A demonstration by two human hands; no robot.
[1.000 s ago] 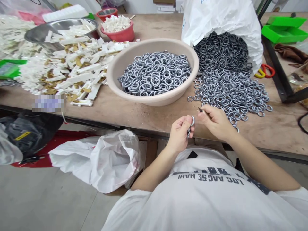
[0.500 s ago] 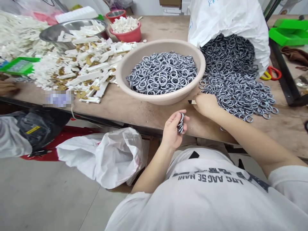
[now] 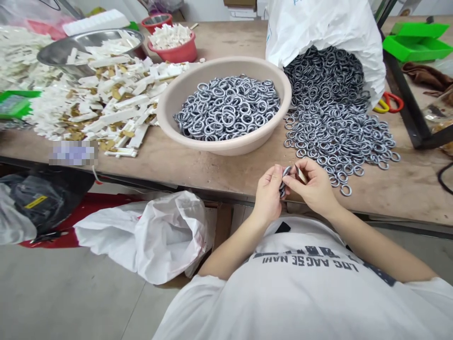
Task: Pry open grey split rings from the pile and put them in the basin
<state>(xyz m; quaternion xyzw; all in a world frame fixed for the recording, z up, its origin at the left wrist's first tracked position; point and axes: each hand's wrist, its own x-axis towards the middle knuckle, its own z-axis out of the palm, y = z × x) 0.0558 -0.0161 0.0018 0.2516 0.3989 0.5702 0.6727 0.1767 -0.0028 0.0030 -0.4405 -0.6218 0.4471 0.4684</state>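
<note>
My left hand (image 3: 269, 192) is closed around several grey metal rings (image 3: 286, 175), gripped between thumb and fingers. My right hand (image 3: 316, 187) meets it at the table's front edge, its thumb and fingers touching the rings. A small flat strip (image 3: 301, 174), pale with a dark end, is held in the right hand; its exact kind is unclear. Beyond the hands stands a beige basin (image 3: 226, 147) heaped with similar rings. Loose rings (image 3: 336, 134) spread over the table from a white sack (image 3: 325, 28) lying on its side.
White plastic pieces (image 3: 116, 106) are piled at left, near a steel bowl (image 3: 46, 56) and a red bowl (image 3: 179, 54). Scissors (image 3: 392, 101) with red and yellow handles lie beside a black metal frame (image 3: 406, 104). A white bag (image 3: 166, 241) sits below the table.
My right hand has come back from the ring pile to my left hand, carrying the strip. My left hand has moved slightly right, and the view has shifted a little.
</note>
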